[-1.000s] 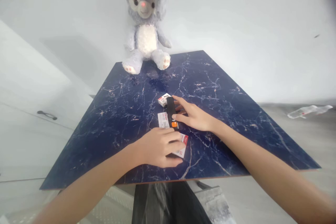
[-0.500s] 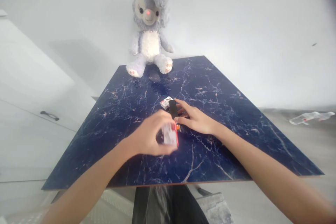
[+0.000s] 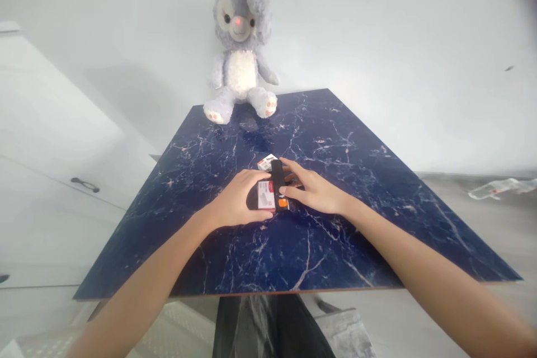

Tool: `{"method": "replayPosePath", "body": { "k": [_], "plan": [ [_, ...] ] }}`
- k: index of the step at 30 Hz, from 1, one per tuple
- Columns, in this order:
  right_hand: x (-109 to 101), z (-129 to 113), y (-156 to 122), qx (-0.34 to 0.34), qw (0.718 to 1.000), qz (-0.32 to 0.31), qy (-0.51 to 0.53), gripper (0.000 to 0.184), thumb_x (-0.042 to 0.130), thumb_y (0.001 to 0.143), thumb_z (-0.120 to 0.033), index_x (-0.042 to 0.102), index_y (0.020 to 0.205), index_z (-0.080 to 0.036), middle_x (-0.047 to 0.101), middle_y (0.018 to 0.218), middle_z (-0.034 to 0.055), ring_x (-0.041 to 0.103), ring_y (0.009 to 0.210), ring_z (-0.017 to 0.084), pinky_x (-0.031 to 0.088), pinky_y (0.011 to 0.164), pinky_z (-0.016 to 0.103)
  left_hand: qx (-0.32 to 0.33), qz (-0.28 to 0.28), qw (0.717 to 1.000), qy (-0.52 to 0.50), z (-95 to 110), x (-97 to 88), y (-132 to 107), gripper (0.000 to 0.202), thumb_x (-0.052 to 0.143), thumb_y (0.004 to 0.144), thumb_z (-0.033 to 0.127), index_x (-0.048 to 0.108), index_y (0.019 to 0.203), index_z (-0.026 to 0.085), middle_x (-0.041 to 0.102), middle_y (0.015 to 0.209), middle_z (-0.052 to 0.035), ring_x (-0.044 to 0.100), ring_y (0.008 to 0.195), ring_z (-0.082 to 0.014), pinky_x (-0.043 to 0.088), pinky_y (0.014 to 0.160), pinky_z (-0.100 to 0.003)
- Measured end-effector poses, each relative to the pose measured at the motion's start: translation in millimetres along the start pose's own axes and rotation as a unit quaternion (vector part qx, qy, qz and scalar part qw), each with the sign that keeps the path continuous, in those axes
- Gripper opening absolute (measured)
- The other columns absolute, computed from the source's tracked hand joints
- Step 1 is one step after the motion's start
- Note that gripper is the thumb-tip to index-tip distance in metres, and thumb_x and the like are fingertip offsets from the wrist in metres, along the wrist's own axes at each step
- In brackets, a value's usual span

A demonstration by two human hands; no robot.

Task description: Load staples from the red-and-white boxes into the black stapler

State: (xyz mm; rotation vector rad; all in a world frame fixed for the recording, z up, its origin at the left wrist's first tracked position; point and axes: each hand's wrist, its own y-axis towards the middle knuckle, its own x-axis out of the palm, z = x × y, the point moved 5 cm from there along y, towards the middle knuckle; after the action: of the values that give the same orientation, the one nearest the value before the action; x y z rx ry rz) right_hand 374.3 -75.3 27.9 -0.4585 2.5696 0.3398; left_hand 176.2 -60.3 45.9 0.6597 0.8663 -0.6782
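Note:
My left hand [image 3: 235,201] is closed around a small red-and-white box [image 3: 265,196], with the thumb at its near edge and the fingers over its far edge. The box lies right against the left side of a black oblong thing [image 3: 277,176], which has an orange patch at its near end. From the right, my right hand [image 3: 312,189] grips the black thing with curled fingers and the thumb near the orange patch. Just beyond, a second small white box [image 3: 267,162] with red print rests at an angle by the far end of the black thing.
Everything lies on a dark blue marbled table [image 3: 335,246]. A grey plush rabbit [image 3: 241,72] sits at its far edge against the wall. White cabinet doors with a dark handle [image 3: 85,184] stand on the left. A clear plastic item [image 3: 501,188] lies on the floor at right.
My left hand has moved forward and brought the red-and-white box down beside the black oblong thing. My right hand has stayed in place on the black thing.

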Motion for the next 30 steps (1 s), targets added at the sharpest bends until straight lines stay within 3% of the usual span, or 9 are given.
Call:
{"method": "replayPosePath", "body": {
  "k": [5,10,18,24,30],
  "plan": [
    [-1,-4,-1,-0.014,1.000,-0.003,-0.008,0.073,0.061,0.092,-0.040,0.027,0.156,-0.033,0.057,0.143,0.0075,0.065,0.116,0.029,0.056,0.098,0.052,-0.037,-0.022,0.999,0.016,-11,2.2,-2,0.084,0.076,0.077,0.052,0.038,0.149,0.029,0.052,0.143,-0.0126,0.051,0.127,-0.0343,0.043,0.104,-0.052],
    [-1,-5,-1,-0.010,1.000,-0.002,-0.012,0.073,0.061,0.092,-0.041,0.027,0.157,-0.032,0.057,0.143,0.0080,0.064,0.116,0.030,0.057,0.097,0.053,-0.026,-0.023,0.999,0.041,-5,2.9,0,0.079,0.071,0.081,0.054,0.039,0.149,0.028,0.057,0.138,-0.0119,0.054,0.122,-0.0335,0.044,0.102,-0.051],
    [-1,-5,-1,-0.006,1.000,-0.001,-0.009,0.073,0.061,0.092,-0.042,0.027,0.156,-0.034,0.058,0.142,0.0079,0.064,0.116,0.031,0.058,0.095,0.054,-0.022,0.000,0.999,0.044,2,3.8,0,0.085,0.075,0.079,0.043,0.035,0.152,0.029,0.061,0.130,-0.0110,0.058,0.115,-0.0322,0.046,0.099,-0.050],
    [-1,0,0,-0.001,1.000,-0.005,-0.016,0.076,0.061,0.092,-0.043,0.025,0.157,-0.032,0.056,0.144,0.0093,0.063,0.118,0.030,0.056,0.097,0.055,-0.009,-0.051,0.999,0.000,-6,-4.7,-5,0.115,0.085,0.066,0.048,0.017,0.159,0.035,0.038,0.157,-0.0129,0.041,0.139,-0.0368,0.039,0.110,-0.054],
    [-1,-2,0,-0.002,1.000,-0.010,0.005,0.074,0.062,0.092,-0.044,0.027,0.156,-0.033,0.055,0.145,0.0096,0.064,0.116,0.030,0.058,0.094,0.054,-0.055,-0.076,0.995,-0.025,-23,-5.9,-4,0.110,0.084,0.070,0.042,0.020,0.159,0.038,0.062,0.133,-0.0113,0.061,0.118,-0.0341,0.048,0.097,-0.051]
  ]
}}
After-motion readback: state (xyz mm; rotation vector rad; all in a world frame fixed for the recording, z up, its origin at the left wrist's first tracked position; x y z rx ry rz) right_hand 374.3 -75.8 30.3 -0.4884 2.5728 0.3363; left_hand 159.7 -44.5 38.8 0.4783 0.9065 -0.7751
